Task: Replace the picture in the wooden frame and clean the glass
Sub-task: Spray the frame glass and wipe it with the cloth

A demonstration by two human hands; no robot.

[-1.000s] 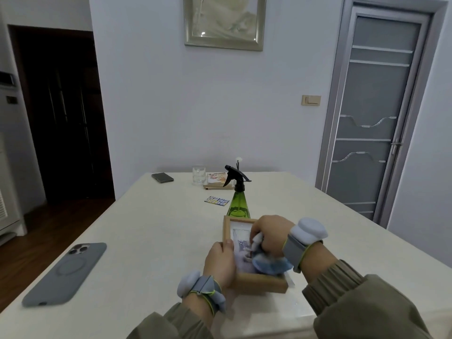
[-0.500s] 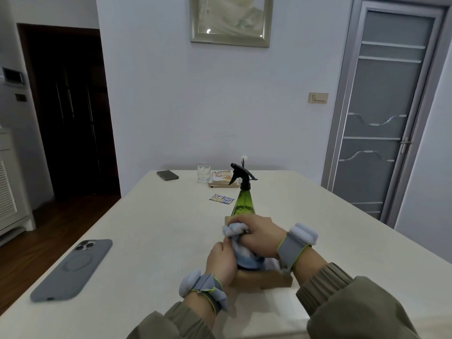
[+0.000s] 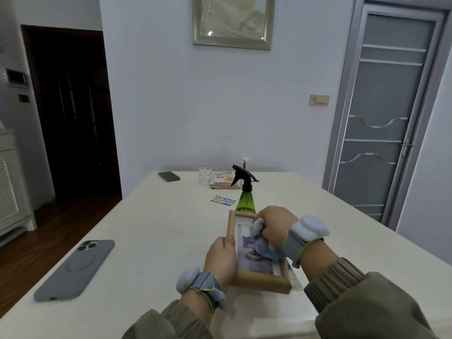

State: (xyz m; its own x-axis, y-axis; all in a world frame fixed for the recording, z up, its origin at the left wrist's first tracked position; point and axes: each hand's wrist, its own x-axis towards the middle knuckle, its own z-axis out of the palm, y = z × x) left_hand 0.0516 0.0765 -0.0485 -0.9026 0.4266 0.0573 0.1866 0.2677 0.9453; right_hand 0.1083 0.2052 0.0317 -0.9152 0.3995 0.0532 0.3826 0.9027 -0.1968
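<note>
The wooden frame [image 3: 259, 277] is lying flat on the table [image 3: 151, 231], light-toned, with a picture [image 3: 254, 261] of pale blue-grey tones showing under its glass. The left hand [image 3: 221, 258] is closed around the frame's left rail, thumb resting on top. The right hand [image 3: 275, 227] is gripping a bunched blue cloth [image 3: 263, 245] and pressing it against the glass, toward the frame's far right corner. Just beyond the right hand, a green spray bottle [image 3: 244, 199] is standing upright behind the frame's far edge. Compared with the frame half a second earlier, the right hand is sitting further right, so the frame's left rail and upper glass area are now exposed.
</note>
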